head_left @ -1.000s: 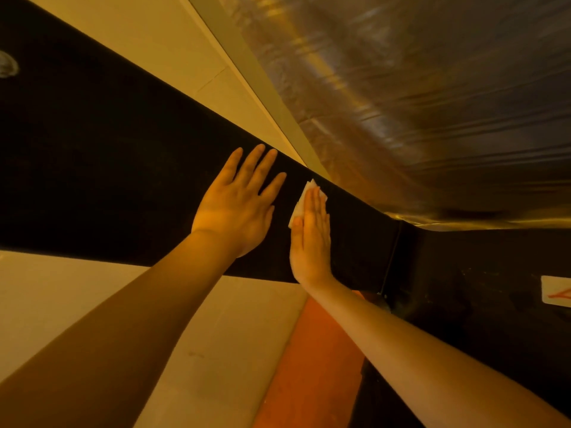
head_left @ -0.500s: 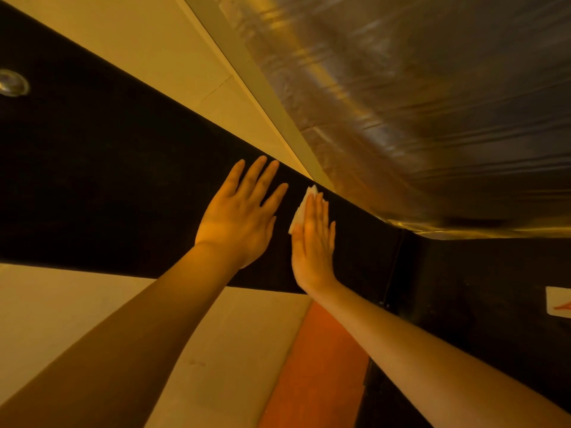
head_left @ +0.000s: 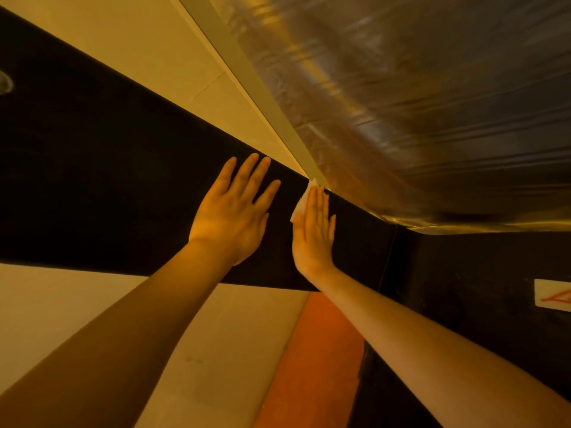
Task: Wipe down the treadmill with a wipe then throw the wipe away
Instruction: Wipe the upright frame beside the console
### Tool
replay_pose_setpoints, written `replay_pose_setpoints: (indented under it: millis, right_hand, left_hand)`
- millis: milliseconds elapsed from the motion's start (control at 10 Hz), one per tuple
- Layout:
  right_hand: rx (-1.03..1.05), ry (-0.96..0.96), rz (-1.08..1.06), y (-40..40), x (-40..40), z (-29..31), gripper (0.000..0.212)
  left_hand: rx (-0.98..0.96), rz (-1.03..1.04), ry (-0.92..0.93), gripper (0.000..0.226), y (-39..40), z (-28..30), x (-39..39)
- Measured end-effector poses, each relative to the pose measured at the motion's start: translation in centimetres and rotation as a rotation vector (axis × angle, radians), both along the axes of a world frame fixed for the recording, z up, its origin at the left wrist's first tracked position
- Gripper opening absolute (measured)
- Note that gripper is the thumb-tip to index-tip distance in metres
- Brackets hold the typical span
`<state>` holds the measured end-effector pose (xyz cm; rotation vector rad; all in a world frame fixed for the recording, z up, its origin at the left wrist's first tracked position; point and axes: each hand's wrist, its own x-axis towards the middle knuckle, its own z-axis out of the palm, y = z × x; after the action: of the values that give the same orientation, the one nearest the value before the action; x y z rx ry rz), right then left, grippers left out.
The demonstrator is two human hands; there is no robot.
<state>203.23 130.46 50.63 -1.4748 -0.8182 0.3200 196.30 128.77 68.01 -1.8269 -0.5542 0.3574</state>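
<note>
A long black treadmill side rail (head_left: 108,193) runs across the view from upper left to middle right. My right hand (head_left: 313,230) presses a white wipe (head_left: 304,199) flat against the rail with straight fingers; only the wipe's upper left edge shows past the fingers. My left hand (head_left: 234,211) lies flat on the same rail just to the left, fingers spread and straight. The two hands are a small gap apart. The grey, shiny treadmill belt (head_left: 417,103) fills the upper right.
A pale strip (head_left: 247,78) edges the belt. Light floor (head_left: 77,304) and an orange floor patch (head_left: 318,359) lie below the rail. A black end cover (head_left: 482,288) carries a white warning label (head_left: 553,298) at the right. A round metal fitting (head_left: 4,83) shows at far left.
My right hand has slid the wipe a little farther up the rail toward the belt edge. My left hand has stayed flat on the rail.
</note>
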Motion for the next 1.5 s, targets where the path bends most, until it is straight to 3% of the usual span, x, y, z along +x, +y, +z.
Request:
replay_pose_setpoints:
  millis: [200,500,700,900,1000,1200,1500]
  right_hand:
    - [0.067,0.062,0.046,-2.7,-5.9,-3.0,0.069]
    - [-0.066,0.037,0.044,-0.4,0.4,-1.9,0.057]
    - [0.012,0.019,0.12,-3.2,-3.7,-4.4,0.08]
    - [-0.128,0.014,0.087,0.1,3.4,-2.9,0.058]
    - [-0.104,0.015,0.075,0.1,3.2,-3.2,0.059]
    - [0.035,0.002,0.085,-2.5,-2.8,-6.2,0.082]
    - [-0.04,0.05,0.031,0.6,3.4,-3.0,0.056]
  left_hand:
    - [-0.051,0.009,0.041,0.064,0.0,-1.2,1.5]
    - [-0.099,-0.001,0.091,0.062,0.9,-3.5,2.6]
    - [-0.107,-0.034,0.086,0.062,1.0,-3.6,2.3]
    - [-0.098,-0.024,0.088,0.061,1.0,-3.7,2.4]
    - [-0.096,-0.025,0.079,0.061,1.0,-3.8,2.5]
    - [-0.095,-0.043,0.076,0.061,1.3,-3.9,2.4]
    - [-0.079,-0.043,0.08,0.061,1.4,-4.1,2.5]
